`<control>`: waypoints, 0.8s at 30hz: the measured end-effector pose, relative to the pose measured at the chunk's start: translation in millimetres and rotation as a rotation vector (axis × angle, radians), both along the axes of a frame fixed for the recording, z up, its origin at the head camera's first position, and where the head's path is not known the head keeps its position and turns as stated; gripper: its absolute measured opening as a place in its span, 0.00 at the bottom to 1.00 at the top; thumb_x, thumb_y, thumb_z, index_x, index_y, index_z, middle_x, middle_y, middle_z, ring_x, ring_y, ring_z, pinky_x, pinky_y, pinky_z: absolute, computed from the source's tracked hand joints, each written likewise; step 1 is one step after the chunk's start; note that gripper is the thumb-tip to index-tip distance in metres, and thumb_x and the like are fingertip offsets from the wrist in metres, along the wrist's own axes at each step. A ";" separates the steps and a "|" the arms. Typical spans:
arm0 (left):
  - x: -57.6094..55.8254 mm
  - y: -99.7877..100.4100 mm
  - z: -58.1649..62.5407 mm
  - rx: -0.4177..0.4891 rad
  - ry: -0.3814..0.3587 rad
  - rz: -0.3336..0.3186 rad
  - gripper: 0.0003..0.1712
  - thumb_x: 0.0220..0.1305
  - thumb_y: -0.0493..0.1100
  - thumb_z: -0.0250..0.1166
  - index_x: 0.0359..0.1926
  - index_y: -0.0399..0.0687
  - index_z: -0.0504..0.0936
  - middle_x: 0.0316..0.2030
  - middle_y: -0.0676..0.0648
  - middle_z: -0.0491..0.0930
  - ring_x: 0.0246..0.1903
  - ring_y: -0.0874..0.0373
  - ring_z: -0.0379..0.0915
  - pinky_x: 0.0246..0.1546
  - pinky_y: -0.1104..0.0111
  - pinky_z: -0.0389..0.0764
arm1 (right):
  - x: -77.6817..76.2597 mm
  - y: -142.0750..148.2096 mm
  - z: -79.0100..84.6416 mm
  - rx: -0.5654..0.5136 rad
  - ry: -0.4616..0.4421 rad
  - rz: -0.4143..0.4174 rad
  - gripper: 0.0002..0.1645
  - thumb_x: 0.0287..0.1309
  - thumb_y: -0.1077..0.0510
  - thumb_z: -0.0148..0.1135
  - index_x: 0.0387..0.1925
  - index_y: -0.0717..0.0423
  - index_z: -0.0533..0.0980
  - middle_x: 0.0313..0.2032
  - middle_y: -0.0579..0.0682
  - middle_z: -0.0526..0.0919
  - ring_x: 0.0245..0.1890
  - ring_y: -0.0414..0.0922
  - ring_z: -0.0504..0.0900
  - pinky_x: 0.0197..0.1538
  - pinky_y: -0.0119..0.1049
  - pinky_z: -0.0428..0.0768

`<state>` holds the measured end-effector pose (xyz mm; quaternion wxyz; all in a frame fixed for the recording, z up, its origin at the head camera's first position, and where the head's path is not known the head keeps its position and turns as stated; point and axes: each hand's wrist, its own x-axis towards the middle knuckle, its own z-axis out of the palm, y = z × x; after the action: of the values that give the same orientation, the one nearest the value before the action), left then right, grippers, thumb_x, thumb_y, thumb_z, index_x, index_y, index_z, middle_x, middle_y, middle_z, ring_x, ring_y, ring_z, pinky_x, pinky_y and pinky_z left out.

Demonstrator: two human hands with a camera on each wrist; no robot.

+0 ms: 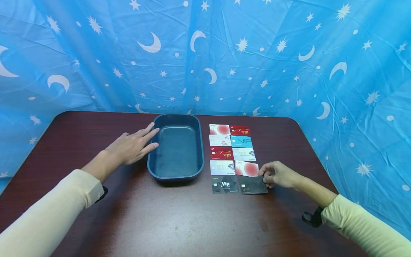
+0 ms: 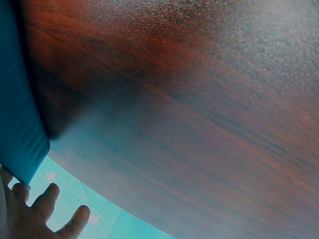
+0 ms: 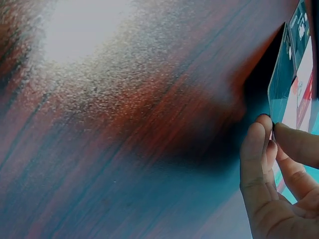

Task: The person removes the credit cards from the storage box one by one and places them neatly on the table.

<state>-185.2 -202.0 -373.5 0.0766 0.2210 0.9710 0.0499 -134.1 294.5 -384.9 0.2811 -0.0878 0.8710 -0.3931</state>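
Note:
My right hand [image 1: 280,174] pinches the right edge of a black VIP card [image 1: 252,185] between thumb and fingers. In the right wrist view that card [image 3: 282,79] is tilted, its near edge raised off the table. Left of it lies a dark grey Vip card [image 1: 225,185]. Just behind it is a white card with red circles [image 1: 246,168]. My left hand [image 1: 133,145] has its fingers spread and touches the left rim of a dark blue tray [image 1: 201,151]. The left wrist view shows only some of its fingers [image 2: 45,203], by the tray's corner.
More cards lie in two columns behind the black ones, among them a red VIP card [image 1: 221,153], a blue card [image 1: 241,141] and a white VIP card [image 1: 222,167]. All are on a dark brown table [image 1: 179,221]. A blue star-and-moon curtain [image 1: 224,71] hangs behind.

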 end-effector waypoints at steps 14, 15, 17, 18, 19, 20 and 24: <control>-1.4 0.3 -0.3 -0.005 0.004 -0.007 0.39 0.77 0.59 0.47 0.78 0.44 0.51 0.76 0.33 0.46 0.70 0.33 0.57 0.60 0.30 0.60 | 1.7 1.1 -2.6 0.031 0.006 0.011 0.06 0.63 0.71 0.59 0.41 0.65 0.77 0.28 0.54 0.77 0.28 0.48 0.80 0.36 0.41 0.85; -1.4 0.5 -0.3 -0.004 0.005 -0.009 0.39 0.77 0.58 0.47 0.78 0.44 0.51 0.76 0.33 0.46 0.70 0.33 0.57 0.60 0.30 0.60 | 1.9 0.7 -2.3 0.041 0.009 0.007 0.06 0.63 0.71 0.60 0.41 0.65 0.77 0.29 0.53 0.77 0.28 0.48 0.80 0.36 0.41 0.86; -1.2 0.5 0.2 -0.002 0.007 -0.011 0.39 0.77 0.58 0.47 0.78 0.44 0.51 0.76 0.33 0.46 0.69 0.33 0.58 0.60 0.30 0.60 | 1.3 -0.4 -1.7 0.058 0.015 0.004 0.06 0.63 0.69 0.61 0.42 0.65 0.77 0.29 0.53 0.78 0.28 0.48 0.81 0.37 0.42 0.86; -1.0 0.5 0.6 -0.002 0.007 -0.012 0.39 0.78 0.58 0.47 0.78 0.44 0.51 0.76 0.33 0.46 0.69 0.33 0.58 0.60 0.30 0.60 | 0.8 -0.9 -1.1 0.064 0.017 0.004 0.06 0.63 0.68 0.61 0.42 0.65 0.77 0.30 0.54 0.78 0.28 0.48 0.82 0.37 0.42 0.86; -0.9 0.4 1.0 0.000 0.007 -0.011 0.39 0.78 0.58 0.47 0.78 0.44 0.51 0.76 0.33 0.46 0.69 0.33 0.58 0.60 0.30 0.60 | 0.1 -1.3 -0.5 0.072 0.020 0.009 0.06 0.63 0.67 0.62 0.42 0.64 0.77 0.30 0.54 0.78 0.28 0.48 0.82 0.37 0.42 0.86; -0.9 0.4 1.4 0.002 0.007 -0.012 0.39 0.78 0.58 0.47 0.78 0.44 0.51 0.76 0.33 0.46 0.69 0.34 0.58 0.60 0.30 0.61 | -1.1 -1.6 0.4 0.081 0.027 0.016 0.06 0.63 0.67 0.62 0.42 0.64 0.77 0.30 0.54 0.78 0.28 0.48 0.82 0.36 0.42 0.86; -1.1 -0.1 3.2 0.007 0.003 -0.013 0.39 0.77 0.58 0.47 0.78 0.43 0.51 0.76 0.33 0.47 0.70 0.34 0.57 0.61 0.31 0.61 | -9.8 -2.1 7.9 0.119 0.096 0.047 0.08 0.64 0.65 0.62 0.44 0.66 0.77 0.31 0.54 0.80 0.28 0.48 0.83 0.36 0.41 0.85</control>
<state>-186.3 -202.1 -370.3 0.0749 0.2278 0.9694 0.0523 -143.9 292.3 -376.9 0.2530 -0.1099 0.9031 -0.3291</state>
